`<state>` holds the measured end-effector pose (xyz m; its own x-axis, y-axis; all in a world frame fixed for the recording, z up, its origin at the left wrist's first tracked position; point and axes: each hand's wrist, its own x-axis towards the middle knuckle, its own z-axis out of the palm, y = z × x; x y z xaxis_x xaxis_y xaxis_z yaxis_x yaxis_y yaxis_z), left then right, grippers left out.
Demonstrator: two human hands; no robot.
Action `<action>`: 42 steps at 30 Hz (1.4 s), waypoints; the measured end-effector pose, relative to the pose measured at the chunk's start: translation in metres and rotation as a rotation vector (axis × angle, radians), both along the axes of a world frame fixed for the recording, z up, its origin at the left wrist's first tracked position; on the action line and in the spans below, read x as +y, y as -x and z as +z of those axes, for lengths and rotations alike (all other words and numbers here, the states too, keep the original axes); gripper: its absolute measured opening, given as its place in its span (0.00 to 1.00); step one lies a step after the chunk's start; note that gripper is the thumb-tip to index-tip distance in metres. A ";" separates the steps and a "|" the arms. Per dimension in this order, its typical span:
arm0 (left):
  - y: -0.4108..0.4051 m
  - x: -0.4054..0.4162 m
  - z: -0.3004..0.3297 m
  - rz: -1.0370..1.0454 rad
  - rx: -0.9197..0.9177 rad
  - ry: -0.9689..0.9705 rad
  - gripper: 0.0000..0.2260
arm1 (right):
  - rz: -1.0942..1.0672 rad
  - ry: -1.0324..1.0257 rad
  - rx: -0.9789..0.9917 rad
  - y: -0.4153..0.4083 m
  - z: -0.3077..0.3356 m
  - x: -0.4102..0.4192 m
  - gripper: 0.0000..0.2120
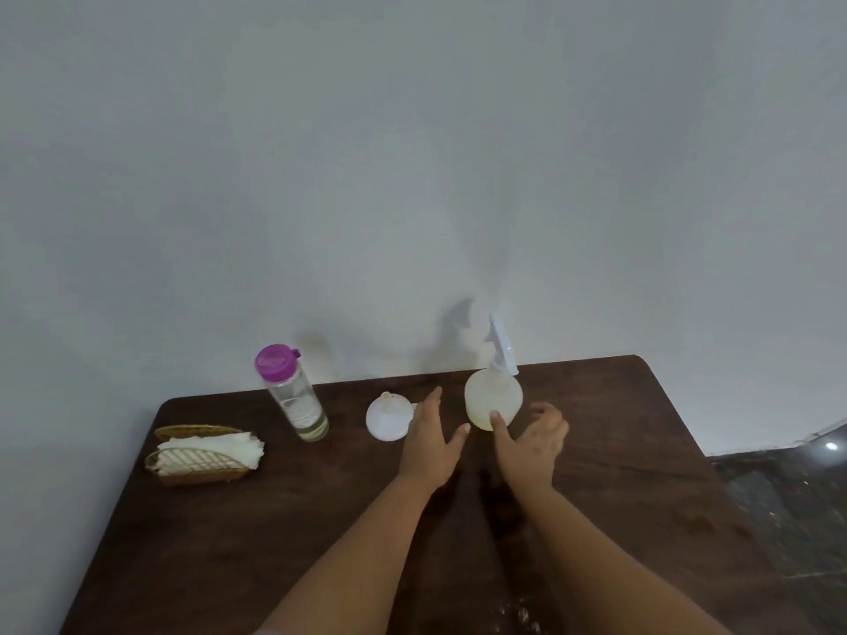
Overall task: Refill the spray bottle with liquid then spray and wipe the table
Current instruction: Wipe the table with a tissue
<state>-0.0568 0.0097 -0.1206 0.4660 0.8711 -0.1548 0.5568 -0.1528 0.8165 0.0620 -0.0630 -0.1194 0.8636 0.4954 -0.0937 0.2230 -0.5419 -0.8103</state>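
Spray bottle [493, 401] stood upright, centre-right of frame, just above both your hands | right hand [531, 440] nearer, thumb touching its base | left hand [431, 440] spread flat beside it, holding nothing.

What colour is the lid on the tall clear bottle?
Purple-magenta; the lid on the tall clear bottle shows best in the head view.

On one dark wooden table [618, 451]: one spray bottle [494, 401], one clear bottle [293, 396] with a purple cap, one white funnel [388, 417] and one wicker holder [197, 462] of white napkins. Two hands are counted, the left hand [431, 440] and the right hand [534, 440].
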 end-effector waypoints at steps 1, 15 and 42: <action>0.011 -0.007 0.002 0.039 -0.012 -0.027 0.31 | -0.036 -0.016 -0.035 0.014 0.003 -0.004 0.29; 0.230 -0.034 0.023 0.519 0.081 -0.182 0.19 | 1.030 -0.002 -0.170 0.200 0.027 0.056 0.09; 0.326 -0.002 -0.006 0.731 0.097 -0.038 0.28 | 1.076 -0.133 -0.481 0.283 0.006 0.172 0.03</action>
